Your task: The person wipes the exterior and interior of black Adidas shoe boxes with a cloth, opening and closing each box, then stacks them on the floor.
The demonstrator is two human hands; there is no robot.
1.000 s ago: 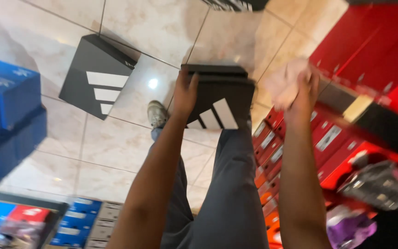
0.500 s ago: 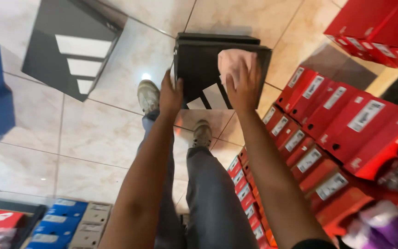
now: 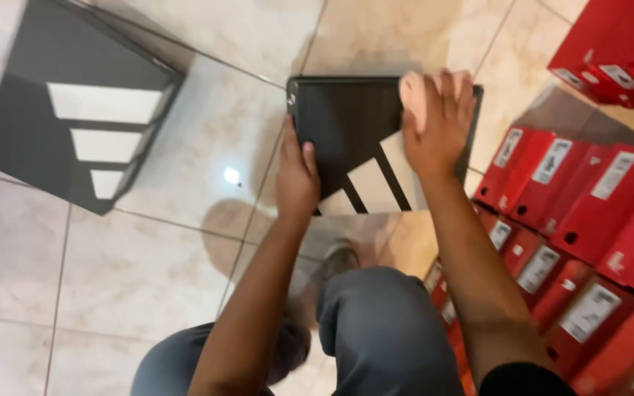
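On a glossy beige tiled floor (image 3: pixel 207 44), a flat black cardboard shoebox lid with white stripes (image 3: pixel 346 139) is held above the person's knees. The left hand (image 3: pixel 296 180) grips the lid's near-left edge, thumb on top. The right hand (image 3: pixel 438 125) presses a pale pink cloth (image 3: pixel 414 95) flat on the lid, fingers spread. Right of the lid stand stacked red shoeboxes (image 3: pixel 588 213); left of it lies a second black striped box (image 3: pixel 75 110).

Light: bright, even, from overhead | Glare: small white hotspot on glossy beige tiled floor (image 3: pixel 185 220), which mirrored the arms faintly | Shadows: soft, beside black striped shoebox lid (image 3: pixel 354 139) | Blur: slight motion smear throughout, strongest on red shoeboxes (image 3: pixel 596 213) at right edge | Distortion: wide-angle stretch at corners
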